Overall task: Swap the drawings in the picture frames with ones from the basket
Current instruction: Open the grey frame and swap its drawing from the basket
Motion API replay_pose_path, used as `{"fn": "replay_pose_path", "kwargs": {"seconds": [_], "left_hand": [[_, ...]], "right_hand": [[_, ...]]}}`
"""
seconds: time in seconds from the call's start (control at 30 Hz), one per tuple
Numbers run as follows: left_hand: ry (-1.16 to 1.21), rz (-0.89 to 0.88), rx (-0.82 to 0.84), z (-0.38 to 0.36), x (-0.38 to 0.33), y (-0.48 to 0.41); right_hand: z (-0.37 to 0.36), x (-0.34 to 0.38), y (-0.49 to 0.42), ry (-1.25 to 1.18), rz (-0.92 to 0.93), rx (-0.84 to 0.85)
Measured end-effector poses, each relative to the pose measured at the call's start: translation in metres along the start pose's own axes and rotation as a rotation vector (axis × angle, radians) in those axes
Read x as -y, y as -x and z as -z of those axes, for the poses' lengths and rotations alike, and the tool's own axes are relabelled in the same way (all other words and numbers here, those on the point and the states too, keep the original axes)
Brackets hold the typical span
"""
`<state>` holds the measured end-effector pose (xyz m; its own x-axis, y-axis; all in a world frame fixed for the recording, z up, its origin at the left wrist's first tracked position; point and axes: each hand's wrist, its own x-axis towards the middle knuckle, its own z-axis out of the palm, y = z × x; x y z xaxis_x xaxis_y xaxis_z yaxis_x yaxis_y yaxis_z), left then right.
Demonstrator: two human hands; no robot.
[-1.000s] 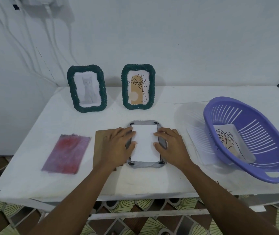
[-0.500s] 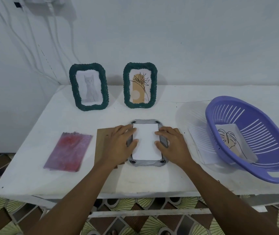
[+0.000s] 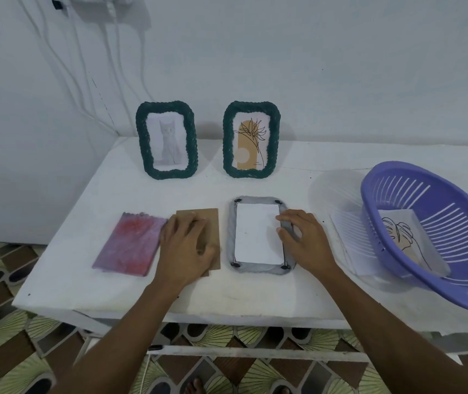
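The face-down frame [image 3: 258, 199] lies on the desk [image 3: 255, 295], a white sheet [image 3: 257, 234] inside. The left hand [image 3: 183, 248] rests flat on the backing board [image 3: 209, 219]. The right hand [image 3: 304, 240], fingers loose, steadies the frame's right edge. The board should seat squarely.

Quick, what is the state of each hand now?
Left hand: open, resting on the brown board.
Right hand: open, touching the face-down frame.

Resting the left hand [image 3: 184, 248] on the brown backing board [image 3: 198, 216], just beside the purple-red drawing [image 3: 130, 245]. Touching the right rim of the face-down frame [image 3: 231, 237] with right hand [image 3: 304, 243] fingertips, white sheet [image 3: 257, 234] lying inside. Further back, upright on the white table [image 3: 255, 297]: cat frame [image 3: 141, 137] and flower frame [image 3: 228, 137]. Far right, a leaf drawing [image 3: 403, 237] inside the purple basket [image 3: 454, 217].
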<state>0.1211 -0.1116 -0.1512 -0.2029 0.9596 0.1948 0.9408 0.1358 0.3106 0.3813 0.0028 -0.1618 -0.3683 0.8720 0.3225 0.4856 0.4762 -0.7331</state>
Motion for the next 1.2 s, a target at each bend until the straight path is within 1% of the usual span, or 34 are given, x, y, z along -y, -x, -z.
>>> {"fn": "replay_pose_path", "kwargs": {"seconds": [0.2,0.3,0.47,0.67,0.8,0.83,0.9,1.0,1.03,1.13,1.2], "left_hand": [[0.138,-0.017,-0.134,0.007,-0.006,0.004],[0.172,-0.035,-0.141,0.008,-0.006,0.006],[0.147,-0.069,-0.131,0.009,-0.006,0.008],[0.297,-0.071,-0.229,0.015,-0.007,0.013],[0.372,-0.105,-0.237,0.019,-0.019,0.009],[0.381,-0.128,-0.231,0.02,-0.024,0.007],[0.4,-0.166,-0.225,0.02,-0.036,0.001],[0.402,-0.223,-0.239,0.018,-0.053,-0.007],[0.403,-0.234,-0.24,0.019,-0.058,-0.01],[0.408,-0.257,-0.223,0.019,-0.071,-0.016],[0.418,-0.286,-0.203,0.017,-0.078,-0.018]], "right_hand": [[0.0,0.003,0.001,0.014,-0.012,0.004],[0.0,0.004,0.002,0.022,-0.003,0.001],[0.001,0.007,0.002,0.011,-0.022,0.009],[0.003,0.011,0.0,-0.019,-0.048,-0.006],[0.004,0.022,-0.003,0.027,0.001,-0.075],[0.004,0.029,-0.004,0.006,0.007,-0.066],[0.001,0.049,-0.006,-0.074,-0.005,0.008],[-0.002,0.071,-0.011,-0.269,-0.076,0.119],[-0.002,0.075,-0.012,-0.325,-0.098,0.115],[0.004,0.078,-0.012,-0.436,-0.155,0.022],[0.007,0.077,-0.013,-0.45,-0.191,-0.005]]}}
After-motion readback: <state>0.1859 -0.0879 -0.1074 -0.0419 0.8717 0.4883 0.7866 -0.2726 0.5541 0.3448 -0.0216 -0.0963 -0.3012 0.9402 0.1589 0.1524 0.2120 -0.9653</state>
